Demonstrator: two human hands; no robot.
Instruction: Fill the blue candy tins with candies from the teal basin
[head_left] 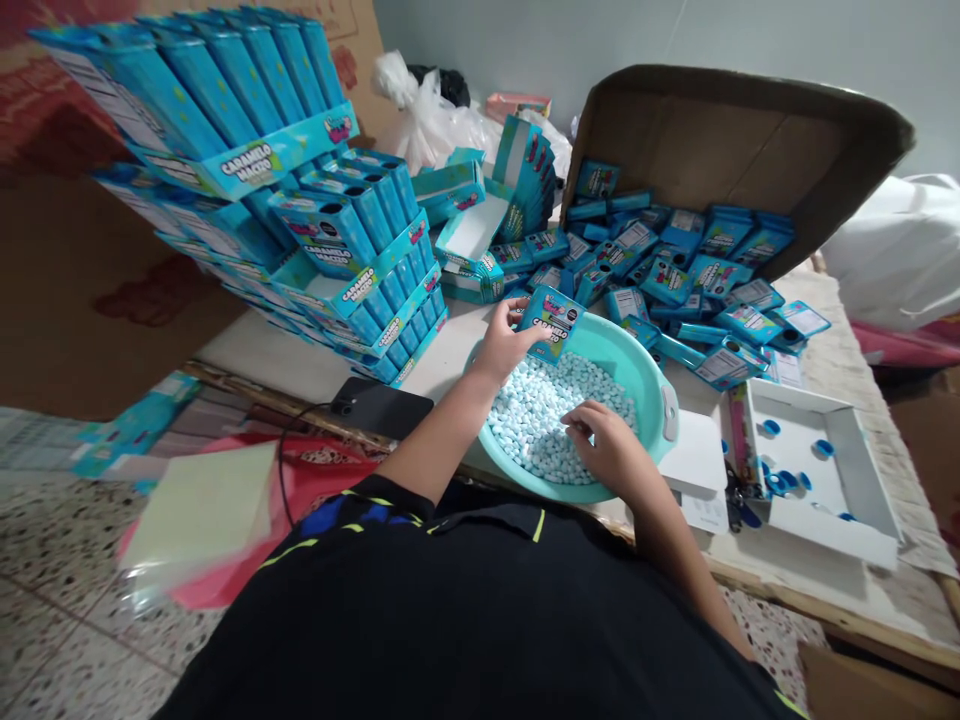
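My left hand (504, 346) is closed around a small blue candy box (553, 322) labelled "Caramelo Macizo", tilted above the far left part of a turquoise plastic basin (663, 385). Many small pale blue and white candies (529, 420) fill the bottom of the basin. Over the right side of these candies is my right hand (609, 448), its fingers curled together at the surface. Whatever is between those fingertips is hidden.
Stacked display trays of blue boxes (337, 225) rise at the left. A tipped carton (697, 120) spills many more boxes across the table's back. A white box (817, 440) with blue caps is at the right. A black phone (382, 408) lies near the front edge.
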